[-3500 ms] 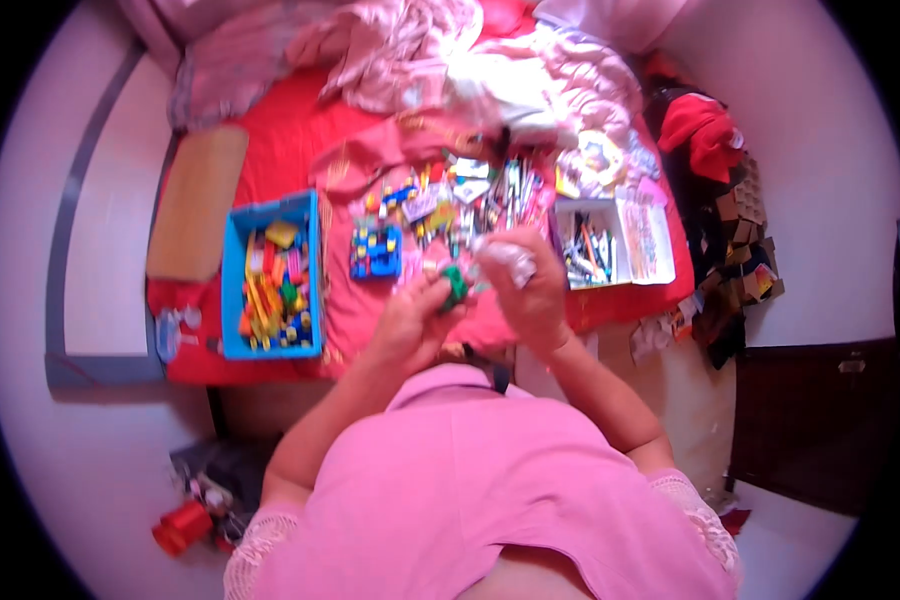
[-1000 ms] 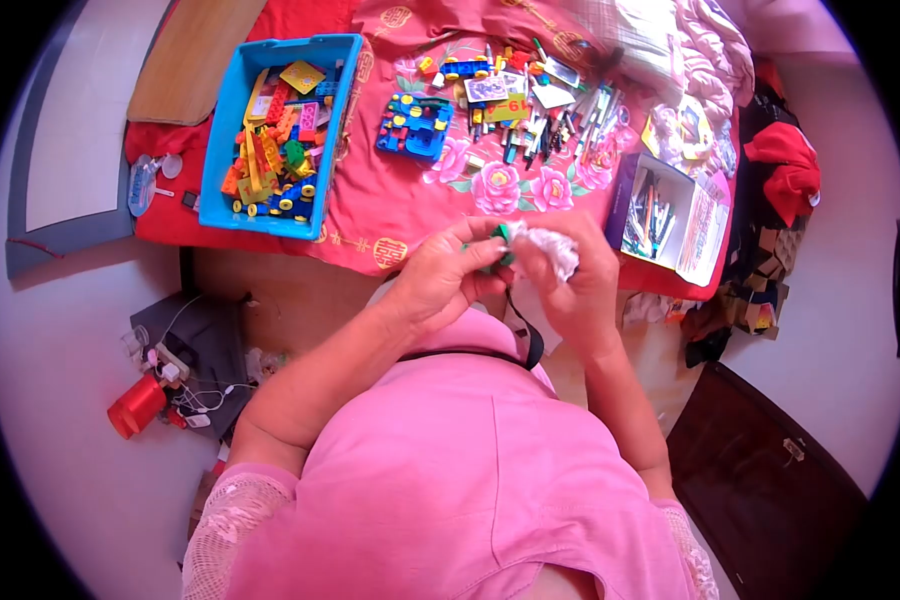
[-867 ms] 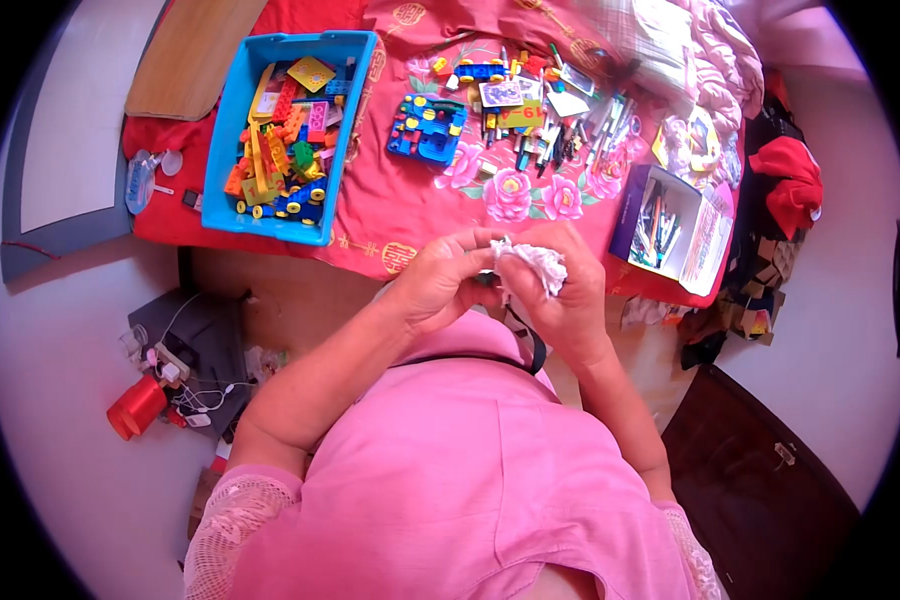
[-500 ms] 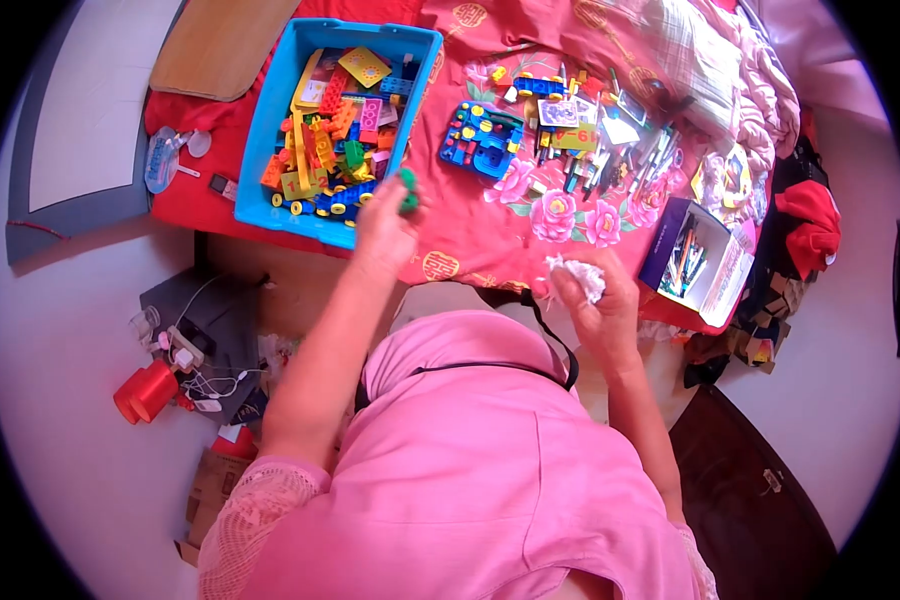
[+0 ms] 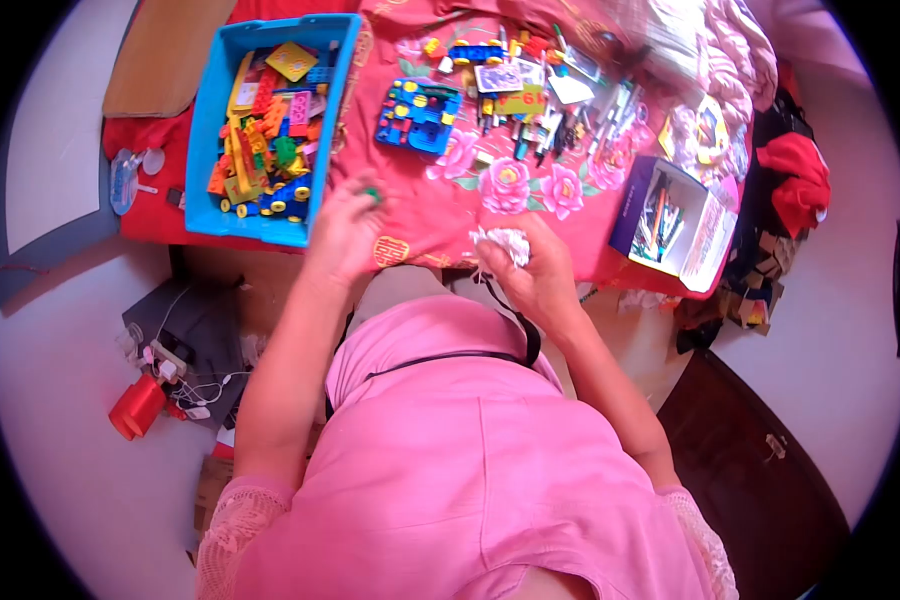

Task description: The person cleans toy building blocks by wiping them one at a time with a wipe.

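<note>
My left hand point(image 5: 344, 236) is closed, a little blurred, with a small green toy piece point(image 5: 372, 195) between its fingertips. It hovers by the near right corner of a blue plastic bin point(image 5: 198, 165) filled with colourful toy blocks point(image 5: 270, 125). A crumpled white cloth or tissue point(image 5: 506, 246) is bunched in my closed right hand point(image 5: 544, 272), above the bed's front edge. Beyond the hands, a blue toy base with studs and yellow parts point(image 5: 417, 115) lies on the red floral bedspread point(image 5: 365, 150). The green piece's exact shape is smeared.
Pens and markers point(image 5: 615, 115), cards point(image 5: 498, 78) and a blue toy car base point(image 5: 477, 51) lie scattered behind. An open box of pencils point(image 5: 632, 215) sits at the right. A wooden board point(image 5: 160, 55) lies left of the bin; cables point(image 5: 195, 385) hang lower left.
The whole view has shifted, so the bin and bedspread sit further left. My hands have come closer together, still holding the green piece and the white cloth or tissue.
</note>
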Action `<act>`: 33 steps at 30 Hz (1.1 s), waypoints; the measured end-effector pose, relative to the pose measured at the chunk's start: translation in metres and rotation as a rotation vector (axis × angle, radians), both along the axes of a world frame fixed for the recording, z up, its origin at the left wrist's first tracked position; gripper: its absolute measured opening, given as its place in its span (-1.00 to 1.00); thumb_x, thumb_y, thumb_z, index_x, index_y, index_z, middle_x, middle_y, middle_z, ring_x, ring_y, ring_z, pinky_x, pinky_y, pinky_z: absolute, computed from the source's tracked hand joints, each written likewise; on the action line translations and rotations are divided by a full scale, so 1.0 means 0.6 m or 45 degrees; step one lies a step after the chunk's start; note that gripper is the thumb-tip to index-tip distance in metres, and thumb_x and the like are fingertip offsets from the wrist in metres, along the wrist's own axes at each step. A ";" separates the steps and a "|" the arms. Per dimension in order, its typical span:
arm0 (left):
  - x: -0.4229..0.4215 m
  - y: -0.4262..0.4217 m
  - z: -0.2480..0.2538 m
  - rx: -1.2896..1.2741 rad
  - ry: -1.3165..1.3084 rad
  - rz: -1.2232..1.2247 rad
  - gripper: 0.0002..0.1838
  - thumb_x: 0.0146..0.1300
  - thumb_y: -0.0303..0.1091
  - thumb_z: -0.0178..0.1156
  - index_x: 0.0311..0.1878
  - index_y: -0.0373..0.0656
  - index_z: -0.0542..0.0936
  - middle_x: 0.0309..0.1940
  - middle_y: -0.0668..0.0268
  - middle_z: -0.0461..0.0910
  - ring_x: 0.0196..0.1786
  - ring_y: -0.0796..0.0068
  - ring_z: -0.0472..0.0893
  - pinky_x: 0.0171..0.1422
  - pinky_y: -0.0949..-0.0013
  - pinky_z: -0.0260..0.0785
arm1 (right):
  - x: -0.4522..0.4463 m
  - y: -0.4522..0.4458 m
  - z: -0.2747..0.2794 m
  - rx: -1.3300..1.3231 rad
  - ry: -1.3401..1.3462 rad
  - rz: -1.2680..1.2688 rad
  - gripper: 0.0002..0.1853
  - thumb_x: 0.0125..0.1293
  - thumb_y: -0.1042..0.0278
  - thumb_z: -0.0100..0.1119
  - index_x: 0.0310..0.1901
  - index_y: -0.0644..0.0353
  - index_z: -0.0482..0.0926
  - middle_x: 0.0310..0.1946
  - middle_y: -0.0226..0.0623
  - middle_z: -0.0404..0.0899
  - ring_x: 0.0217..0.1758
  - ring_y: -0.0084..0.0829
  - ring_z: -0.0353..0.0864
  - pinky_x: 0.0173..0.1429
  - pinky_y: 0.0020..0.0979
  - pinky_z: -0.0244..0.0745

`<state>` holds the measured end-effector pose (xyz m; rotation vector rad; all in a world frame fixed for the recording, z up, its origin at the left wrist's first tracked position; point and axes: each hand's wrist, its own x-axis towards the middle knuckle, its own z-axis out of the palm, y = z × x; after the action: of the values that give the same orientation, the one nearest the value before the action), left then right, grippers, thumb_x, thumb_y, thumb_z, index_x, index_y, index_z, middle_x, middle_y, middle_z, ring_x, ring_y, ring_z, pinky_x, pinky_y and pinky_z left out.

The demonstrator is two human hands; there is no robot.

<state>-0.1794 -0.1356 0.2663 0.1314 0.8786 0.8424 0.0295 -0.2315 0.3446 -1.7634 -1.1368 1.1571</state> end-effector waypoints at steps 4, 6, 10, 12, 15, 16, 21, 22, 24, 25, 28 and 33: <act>0.134 -0.071 0.100 -0.133 -0.023 -0.342 -0.77 0.21 -0.59 -0.03 -0.05 -0.32 0.39 -0.12 0.10 0.49 -0.04 0.31 0.55 0.04 0.43 0.46 | 0.048 -0.022 -0.002 0.026 0.175 -0.206 -0.79 0.10 0.42 0.24 -0.25 0.24 0.45 -0.44 -0.28 0.50 -0.40 -0.47 0.52 -0.34 -0.46 0.41; 0.170 -0.091 0.116 0.006 0.074 -0.528 -0.76 0.21 -0.57 0.00 -0.03 -0.30 0.38 -0.13 0.15 0.49 -0.07 0.39 0.55 0.03 0.47 0.46 | 0.071 -0.029 0.010 0.103 0.116 -0.241 -0.77 0.10 0.41 0.24 -0.23 0.24 0.43 -0.44 -0.29 0.51 -0.42 -0.51 0.52 -0.38 -0.48 0.41; 0.211 -0.107 0.127 0.294 0.187 -0.754 -0.69 0.20 -0.57 0.04 0.02 -0.29 0.35 -0.15 0.25 0.49 -0.12 0.57 0.53 -0.03 0.52 0.45 | 0.104 -0.045 0.031 0.169 0.126 -0.296 -0.78 0.08 0.42 0.25 -0.26 0.23 0.45 -0.44 -0.28 0.50 -0.40 -0.47 0.52 -0.36 -0.47 0.41; 0.229 -0.111 0.135 0.372 0.200 -0.751 -0.67 0.20 -0.58 0.02 0.05 -0.30 0.33 -0.17 0.27 0.48 -0.16 0.59 0.53 -0.09 0.54 0.45 | 0.113 -0.053 0.035 0.196 0.186 -0.327 -0.79 0.07 0.43 0.26 -0.27 0.22 0.46 -0.44 -0.26 0.47 -0.39 -0.43 0.51 -0.34 -0.45 0.40; 0.254 -0.119 0.160 0.484 0.226 -0.699 -0.68 0.21 -0.57 0.01 0.05 -0.27 0.32 -0.17 0.25 0.48 -0.15 0.57 0.53 -0.10 0.53 0.46 | 0.124 -0.055 0.047 0.386 0.032 -0.184 -0.79 0.05 0.44 0.27 -0.28 0.22 0.47 -0.44 -0.24 0.44 -0.37 -0.36 0.49 -0.31 -0.42 0.38; 0.256 -0.119 0.156 0.535 0.253 -0.703 -0.68 0.23 -0.54 0.03 0.05 -0.25 0.32 -0.17 0.23 0.49 -0.12 0.55 0.53 -0.09 0.50 0.47 | 0.134 -0.050 0.055 0.479 -0.091 -0.157 -0.78 0.04 0.45 0.27 -0.27 0.22 0.47 -0.44 -0.23 0.42 -0.36 -0.31 0.47 -0.30 -0.40 0.37; 0.275 -0.109 0.168 0.612 0.318 -0.717 -0.75 0.25 -0.47 0.06 -0.01 -0.26 0.38 -0.24 0.27 0.52 -0.20 0.54 0.56 -0.13 0.48 0.48 | 0.171 -0.034 0.042 0.373 0.081 -0.310 -0.78 0.04 0.44 0.27 -0.27 0.22 0.47 -0.42 -0.23 0.46 -0.36 -0.34 0.49 -0.31 -0.41 0.38; 0.275 -0.107 0.169 0.645 0.370 -0.746 -0.76 0.25 -0.46 0.06 -0.02 -0.26 0.39 -0.25 0.28 0.52 -0.23 0.55 0.56 -0.14 0.48 0.48 | 0.167 -0.033 0.051 0.368 0.131 -0.276 -0.78 0.04 0.43 0.28 -0.28 0.21 0.47 -0.41 -0.23 0.47 -0.36 -0.34 0.49 -0.30 -0.41 0.38; 0.278 -0.103 0.163 0.680 0.429 -0.766 -0.78 0.25 -0.46 0.07 -0.05 -0.26 0.42 -0.28 0.30 0.53 -0.27 0.55 0.57 -0.17 0.48 0.48 | 0.156 -0.028 0.060 0.409 0.171 -0.189 -0.79 0.03 0.43 0.29 -0.29 0.21 0.49 -0.41 -0.26 0.48 -0.36 -0.35 0.51 -0.30 -0.42 0.40; 0.279 -0.101 0.162 0.695 0.455 -0.776 -0.79 0.25 -0.46 0.07 -0.06 -0.26 0.43 -0.29 0.30 0.54 -0.29 0.56 0.57 -0.18 0.49 0.48 | 0.159 -0.024 0.059 0.430 0.146 -0.197 -0.79 0.03 0.43 0.28 -0.29 0.21 0.49 -0.42 -0.26 0.48 -0.36 -0.36 0.51 -0.30 -0.43 0.40; 0.272 -0.093 0.175 0.468 0.296 -0.747 -0.82 0.25 -0.41 0.08 -0.12 -0.26 0.45 -0.34 0.28 0.54 -0.39 0.57 0.56 -0.33 0.52 0.47 | 0.170 -0.015 0.042 0.486 0.044 -0.216 -0.82 0.04 0.47 0.27 -0.31 0.23 0.50 -0.42 -0.27 0.49 -0.37 -0.40 0.51 -0.30 -0.44 0.40; 0.270 -0.066 0.175 0.458 0.339 -0.802 -0.84 0.26 -0.37 0.07 -0.21 -0.28 0.49 -0.43 0.32 0.54 -0.43 0.60 0.54 -0.36 0.54 0.45 | 0.178 -0.011 0.043 0.337 0.259 -0.295 -0.82 0.07 0.46 0.27 -0.29 0.22 0.50 -0.39 -0.28 0.49 -0.34 -0.46 0.50 -0.29 -0.47 0.40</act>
<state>-0.0174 -0.1753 0.3711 0.8080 0.8526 0.3820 0.1360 -0.2384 0.3705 -1.4932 -0.8931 0.9729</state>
